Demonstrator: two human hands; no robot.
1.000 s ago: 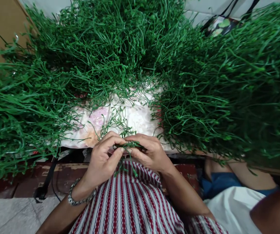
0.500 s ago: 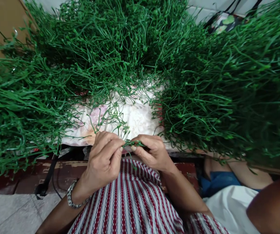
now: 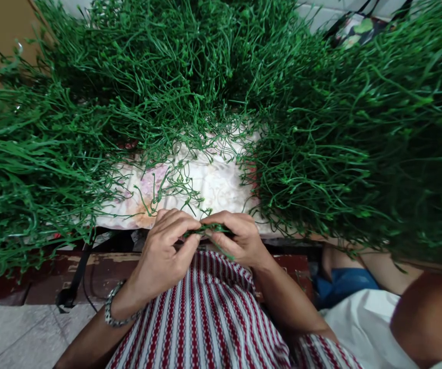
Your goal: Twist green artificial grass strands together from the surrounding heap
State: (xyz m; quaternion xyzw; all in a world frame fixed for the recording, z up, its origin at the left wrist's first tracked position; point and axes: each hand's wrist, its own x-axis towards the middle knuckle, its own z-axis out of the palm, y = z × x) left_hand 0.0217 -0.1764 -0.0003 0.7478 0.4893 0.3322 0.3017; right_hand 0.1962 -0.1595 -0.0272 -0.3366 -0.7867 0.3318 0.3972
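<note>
My left hand [image 3: 165, 251] and my right hand [image 3: 240, 238] meet just above my lap, both pinched on a small bunch of thin green stems [image 3: 205, 229]. The stems run between the fingertips of the two hands, and a few sprigs fan upward from the left fingers over a pale patterned cloth [image 3: 221, 187]. A beaded bracelet [image 3: 115, 315] circles my left wrist. My red and white striped garment [image 3: 205, 318] lies below the hands.
Large heaps of the same green stems [image 3: 340, 143] surround the cloth on the left, back and right. Another person's leg and arm in blue and white clothing [image 3: 367, 307] sit at the lower right. A dark wooden edge [image 3: 101, 266] and grey floor lie at the lower left.
Both hands stay pinched on the stems with small finger shifts. The loose sprigs above the left fingers have moved slightly. The person's arm at the lower right has shifted.
</note>
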